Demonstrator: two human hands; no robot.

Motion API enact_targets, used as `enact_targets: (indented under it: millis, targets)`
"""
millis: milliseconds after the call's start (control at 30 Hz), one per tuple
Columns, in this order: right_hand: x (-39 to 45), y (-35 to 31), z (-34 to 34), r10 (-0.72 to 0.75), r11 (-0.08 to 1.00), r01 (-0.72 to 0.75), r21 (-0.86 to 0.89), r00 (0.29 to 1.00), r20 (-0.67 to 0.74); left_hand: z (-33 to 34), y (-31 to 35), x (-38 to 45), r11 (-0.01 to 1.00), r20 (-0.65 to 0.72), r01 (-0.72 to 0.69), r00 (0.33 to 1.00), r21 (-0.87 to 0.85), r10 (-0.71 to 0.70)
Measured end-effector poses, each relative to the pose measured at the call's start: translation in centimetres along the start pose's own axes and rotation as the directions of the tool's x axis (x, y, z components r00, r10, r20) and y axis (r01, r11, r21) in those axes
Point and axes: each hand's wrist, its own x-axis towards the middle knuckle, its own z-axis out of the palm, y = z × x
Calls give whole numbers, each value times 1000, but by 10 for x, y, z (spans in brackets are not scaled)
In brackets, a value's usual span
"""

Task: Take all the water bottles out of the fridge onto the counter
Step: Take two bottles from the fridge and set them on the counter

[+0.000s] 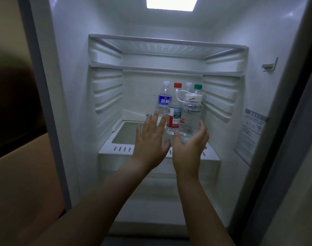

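Several water bottles stand together on the fridge shelf (pixel 121 149), right of centre. At the front is a wide clear bottle (pixel 190 114) with a white cap and loop. Beside it stands a red-capped bottle (pixel 173 110), and further back a blue-labelled bottle (pixel 163 99) and a green-capped one (pixel 198 87). My right hand (pixel 189 144) cups the base of the wide clear bottle, thumb on its left and fingers on its right. My left hand (pixel 149 137) is flat with fingers spread, just left of the red-capped bottle, holding nothing.
The fridge interior is white, with ribbed side walls (pixel 107 93) and a glass shelf (pixel 165 48) above the bottles. A lamp (pixel 171 3) glows at the top. A sticker (pixel 251 134) is on the right wall. A tan surface (pixel 23 174) lies left of the fridge.
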Motion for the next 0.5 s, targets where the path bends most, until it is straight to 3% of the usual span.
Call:
enact_targets:
  millis: [167, 367, 500]
  targets:
    - [30, 17, 12, 38, 997, -42, -64, 997, -61, 17, -7, 39, 998, 22, -12, 1000, 58, 11]
    - [72, 35, 23, 29, 992, -33, -122, 999, -35, 39, -16, 78, 999, 9, -22, 1000, 36, 22]
    - [98, 47, 32, 0, 990, -3, -138, 1000, -17, 58, -20, 104, 1000, 87, 17, 996, -11, -16]
